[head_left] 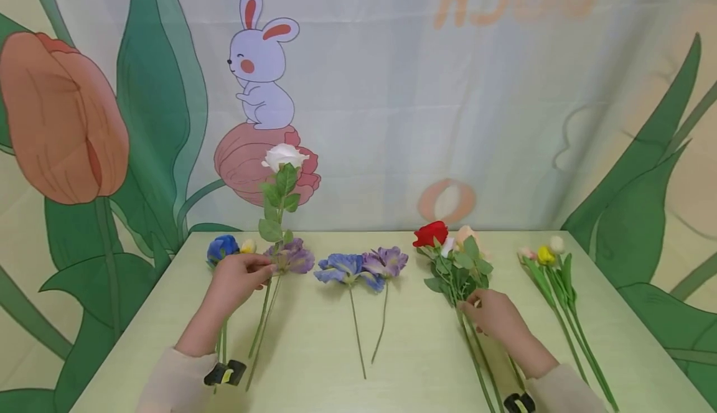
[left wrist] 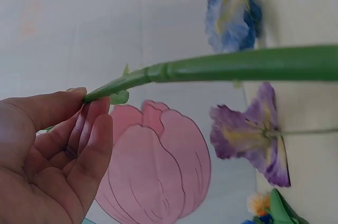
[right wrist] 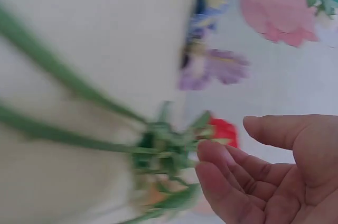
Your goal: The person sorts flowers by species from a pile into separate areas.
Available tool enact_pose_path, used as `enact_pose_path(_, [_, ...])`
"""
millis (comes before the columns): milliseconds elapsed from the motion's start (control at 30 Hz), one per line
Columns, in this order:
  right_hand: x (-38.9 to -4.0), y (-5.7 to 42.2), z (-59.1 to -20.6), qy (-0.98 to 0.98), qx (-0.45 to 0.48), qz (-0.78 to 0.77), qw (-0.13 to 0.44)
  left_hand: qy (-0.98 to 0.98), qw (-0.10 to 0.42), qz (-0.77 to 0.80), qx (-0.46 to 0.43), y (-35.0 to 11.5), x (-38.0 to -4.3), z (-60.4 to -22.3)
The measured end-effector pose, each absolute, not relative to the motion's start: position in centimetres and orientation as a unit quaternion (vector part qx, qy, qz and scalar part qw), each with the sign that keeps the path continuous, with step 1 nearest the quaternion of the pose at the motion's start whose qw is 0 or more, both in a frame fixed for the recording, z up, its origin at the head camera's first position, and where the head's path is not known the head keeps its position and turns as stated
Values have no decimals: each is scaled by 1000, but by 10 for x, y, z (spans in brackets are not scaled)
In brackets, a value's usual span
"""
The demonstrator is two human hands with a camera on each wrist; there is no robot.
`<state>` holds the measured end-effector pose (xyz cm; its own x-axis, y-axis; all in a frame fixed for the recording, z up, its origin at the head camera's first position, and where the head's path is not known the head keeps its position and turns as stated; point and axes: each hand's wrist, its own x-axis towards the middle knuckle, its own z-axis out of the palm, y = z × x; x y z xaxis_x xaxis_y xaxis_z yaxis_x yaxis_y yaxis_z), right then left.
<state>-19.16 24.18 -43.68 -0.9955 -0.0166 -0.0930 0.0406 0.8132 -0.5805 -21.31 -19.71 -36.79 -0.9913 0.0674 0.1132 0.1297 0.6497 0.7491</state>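
In the head view, my left hand [head_left: 238,282] holds up a white rose [head_left: 284,157], its flower raised against the backdrop. Thumb and fingertips pinch its green stem [left wrist: 227,67] in the left wrist view. Behind that hand lie a purple flower [head_left: 297,256] and a blue flower [head_left: 221,248]. My right hand [head_left: 498,318] is at the stems of a bunch holding a red rose [head_left: 431,234] and a peach rose [head_left: 466,239]. Seen from the right wrist, its thumb stands apart from the loosely bent fingers [right wrist: 219,179], with nothing pinched between them.
A blue flower [head_left: 342,268] and a purple flower [head_left: 385,261] lie mid-table with thin stems toward me. Several tulips [head_left: 546,255] in yellow, white and pink lie on the right of the pale table [head_left: 414,363]. Behind hangs a printed curtain [head_left: 364,89].
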Motion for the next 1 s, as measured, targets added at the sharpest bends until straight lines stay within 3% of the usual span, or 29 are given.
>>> enact_pose_path(467, [-189, 211, -377, 915, -53, -397, -56, -885, 56, -458, -68, -139, -202, -351])
enact_pose_path(1000, [-190, 135, -365, 823, -131, -552, -4, -839, 74, -526, -115, -75, -202, -353])
